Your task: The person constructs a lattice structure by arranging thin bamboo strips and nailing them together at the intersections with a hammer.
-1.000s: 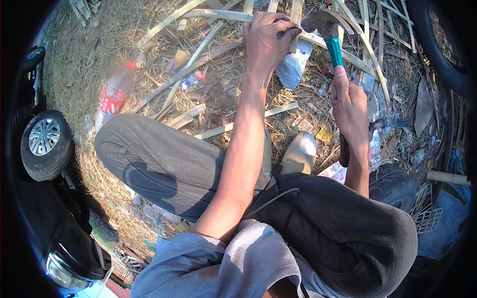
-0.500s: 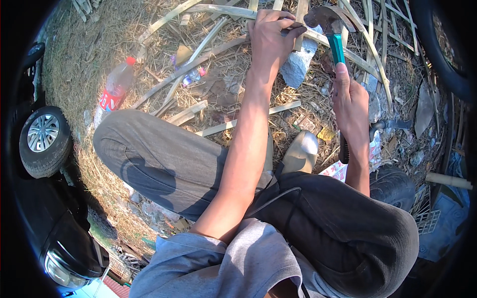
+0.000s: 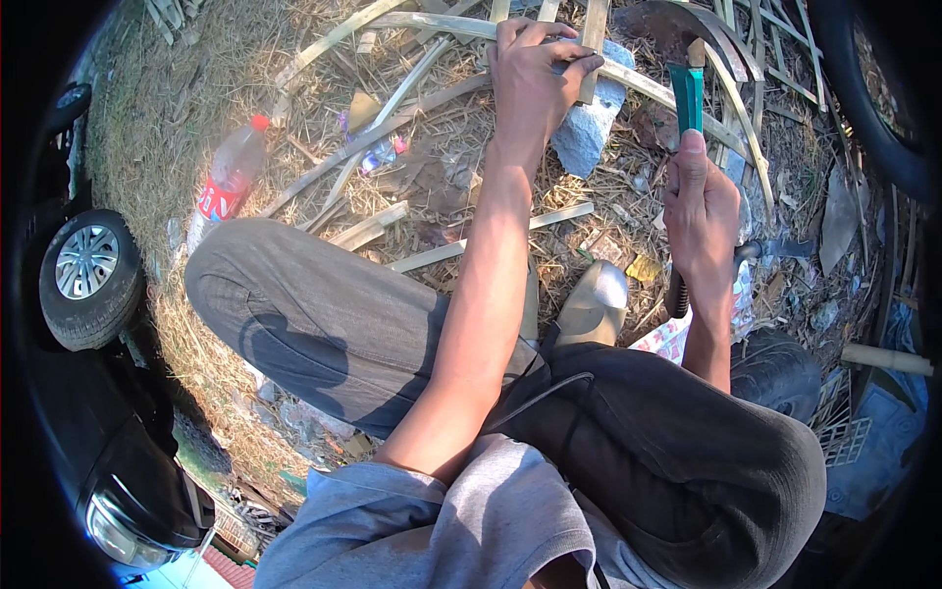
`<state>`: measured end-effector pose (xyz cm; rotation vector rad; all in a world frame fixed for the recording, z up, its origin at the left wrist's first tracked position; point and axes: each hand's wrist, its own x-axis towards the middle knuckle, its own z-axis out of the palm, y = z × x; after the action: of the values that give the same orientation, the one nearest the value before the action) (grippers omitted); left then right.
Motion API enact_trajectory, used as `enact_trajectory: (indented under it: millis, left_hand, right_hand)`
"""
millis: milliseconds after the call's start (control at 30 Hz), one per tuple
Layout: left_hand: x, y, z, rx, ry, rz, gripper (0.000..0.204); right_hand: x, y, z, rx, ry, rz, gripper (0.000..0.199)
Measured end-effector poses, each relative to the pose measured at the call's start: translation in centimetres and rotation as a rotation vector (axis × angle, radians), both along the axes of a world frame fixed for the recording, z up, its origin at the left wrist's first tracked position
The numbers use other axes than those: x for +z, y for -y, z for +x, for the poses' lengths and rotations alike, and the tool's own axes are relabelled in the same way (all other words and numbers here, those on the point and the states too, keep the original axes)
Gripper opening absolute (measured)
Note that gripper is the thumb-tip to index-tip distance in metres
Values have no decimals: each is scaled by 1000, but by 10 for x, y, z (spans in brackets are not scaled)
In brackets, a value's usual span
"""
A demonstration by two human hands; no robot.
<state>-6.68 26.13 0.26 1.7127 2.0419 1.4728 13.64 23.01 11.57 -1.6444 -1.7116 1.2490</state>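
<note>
My left hand (image 3: 538, 71) is closed round a long pale wooden slat (image 3: 643, 80), close to where an upright slat (image 3: 593, 27) crosses it. What lies between the thumb and fingertips is partly hidden. Under the crossing sits a grey stone (image 3: 589, 128). My right hand (image 3: 703, 208) grips a hammer (image 3: 691, 98) by its green and black handle, thumb along the top. The hammer's brownish metal head is smeared by motion, to the right of the crossing and apart from the slats.
More slats (image 3: 417, 79) lie across the straw-covered ground. At the left are a plastic bottle (image 3: 231, 172) with a red cap and a black car (image 3: 93, 432). A dark-handled tool (image 3: 780, 248) lies right of my right hand. Tyres (image 3: 873, 98) stand at the right. My shoe (image 3: 594, 299) is below the stone.
The hammer has swung away from the slat crossing, its handle and my right hand shifting slightly right. My left hand has stayed at the slat almost unmoved.
</note>
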Motion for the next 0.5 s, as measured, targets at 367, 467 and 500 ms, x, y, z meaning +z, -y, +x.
enact_trajectory:
  millis: [367,467,500]
  left_hand:
    - [49,10,-2,-7,-185,-227,18]
    - [77,-3,-25,-118,229,-218,30]
    - [86,-18,-26,-130,219,-195,30]
  right_hand:
    - [4,1,21,-7,-109,-64,59]
    - [-8,4,32,-20,-33,-85,64]
    - [-10,4,32,-37,8,-96,65]
